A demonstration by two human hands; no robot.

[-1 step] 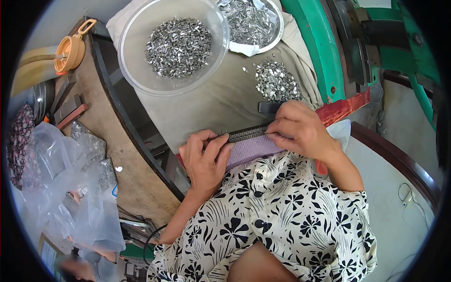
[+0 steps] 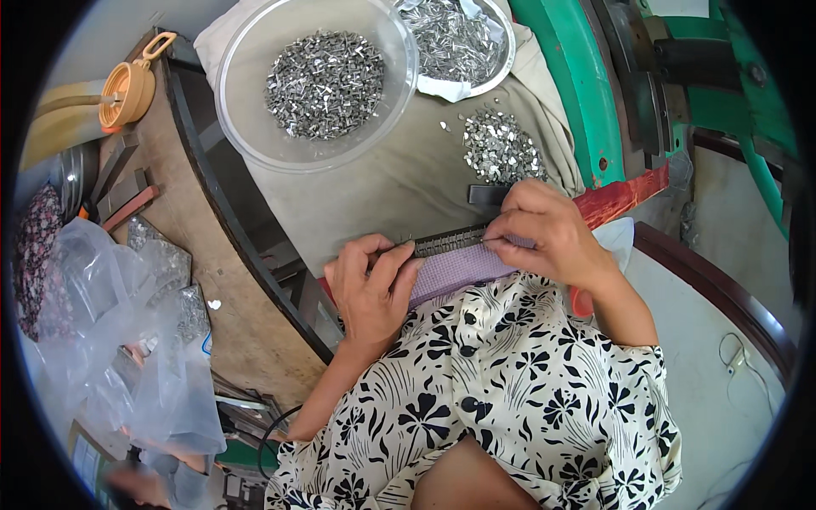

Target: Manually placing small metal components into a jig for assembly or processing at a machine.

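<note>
A narrow dark metal bar with a row of small slots or pins (image 2: 450,241) lies across the purple waffle-weave cloth (image 2: 459,270) in front of me. My left hand (image 2: 371,285) is closed round the bar's left end, thumb and fingers pressed against it. At the right end, the thumb and fingertips of my right hand (image 2: 541,231) are pinched together close to the bar. Whatever sits in that pinch is too small to make out. Just beyond my right hand lies a flat dark block (image 2: 488,195), with a loose pile of small shiny metal pieces (image 2: 501,146) behind it.
On the beige cloth (image 2: 331,200) stand a clear plastic bowl (image 2: 231,127) of small metal bits and a lined metal bowl (image 2: 511,53) of thin pieces. Green machinery (image 2: 571,93) rises at the right. Plastic bags (image 2: 110,297) and an orange lid (image 2: 127,93) are at the left.
</note>
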